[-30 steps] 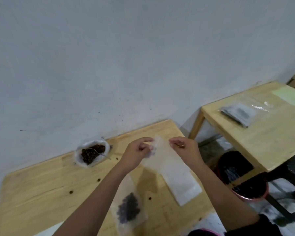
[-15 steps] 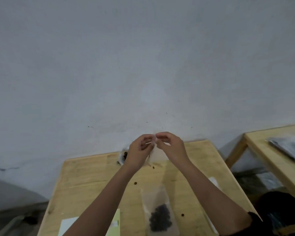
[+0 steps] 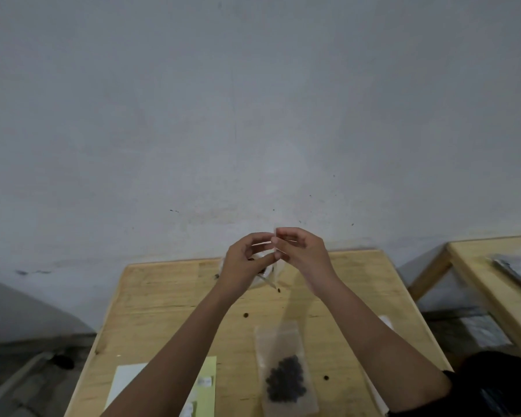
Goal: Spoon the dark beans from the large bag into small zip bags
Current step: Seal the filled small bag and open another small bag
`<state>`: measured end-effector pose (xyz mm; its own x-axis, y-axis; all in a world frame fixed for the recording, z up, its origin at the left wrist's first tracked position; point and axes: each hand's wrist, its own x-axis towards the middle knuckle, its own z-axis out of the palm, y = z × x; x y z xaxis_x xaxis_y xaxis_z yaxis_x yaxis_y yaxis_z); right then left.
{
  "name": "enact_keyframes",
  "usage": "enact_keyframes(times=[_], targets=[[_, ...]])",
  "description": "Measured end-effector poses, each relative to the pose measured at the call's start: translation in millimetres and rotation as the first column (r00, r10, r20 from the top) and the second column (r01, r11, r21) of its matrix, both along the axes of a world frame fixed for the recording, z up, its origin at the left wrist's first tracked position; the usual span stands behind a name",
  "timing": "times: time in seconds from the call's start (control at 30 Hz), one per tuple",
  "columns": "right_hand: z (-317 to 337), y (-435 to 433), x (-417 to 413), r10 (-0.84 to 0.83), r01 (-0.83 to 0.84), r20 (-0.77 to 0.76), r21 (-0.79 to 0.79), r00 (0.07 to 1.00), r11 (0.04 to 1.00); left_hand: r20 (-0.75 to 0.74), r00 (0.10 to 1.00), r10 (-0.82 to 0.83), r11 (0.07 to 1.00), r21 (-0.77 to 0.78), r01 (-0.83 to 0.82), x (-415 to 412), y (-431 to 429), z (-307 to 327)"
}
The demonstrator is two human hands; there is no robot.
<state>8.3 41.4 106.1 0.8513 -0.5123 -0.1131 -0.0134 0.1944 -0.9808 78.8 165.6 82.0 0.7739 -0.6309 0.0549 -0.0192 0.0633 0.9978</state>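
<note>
We list one empty bag (image 3: 275, 276), top pinched by left hand (image 3: 247, 261) and right hand (image 3: 302, 254), now drawn together: mouth likely being opened, unfilled.

I've just one view, worn on the head: it faces forward and slightly down, wall (image 3: 253, 100) filling most, the surface (image 3: 163, 296) low in frame and close below it.
</note>
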Motion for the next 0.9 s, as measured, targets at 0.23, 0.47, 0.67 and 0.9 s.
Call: enact_keyframes(times=[0.23,0.47,0.67,0.9], targets=[[-1.4,-6.7,-8.3,-0.011,0.010,0.006,0.076,1.000,0.997,-0.040,0.999,-0.026,1.000,-0.012,0.026,-8.0,-4.8,5.5],[-1.0,-9.5,-16.7,-0.044,0.042,0.021,0.057,0.999,0.997,-0.076,0.997,-0.005,1.000,-0.025,0.003,-15.5,-12.7,4.6],[-10.8,-8.6,-17.2,-0.163,0.146,-0.052,-0.247,0.985,0.958,0.243,0.960,0.141,0.973,0.145,-0.180,-34.2,-29.9,-2.8],[-15.8,-10.1,-17.5,-0.235,0.195,-0.108,-0.295,0.966,0.935,0.473,0.870,0.138,0.952,0.180,-0.249,-44.1,-36.0,-16.2]])
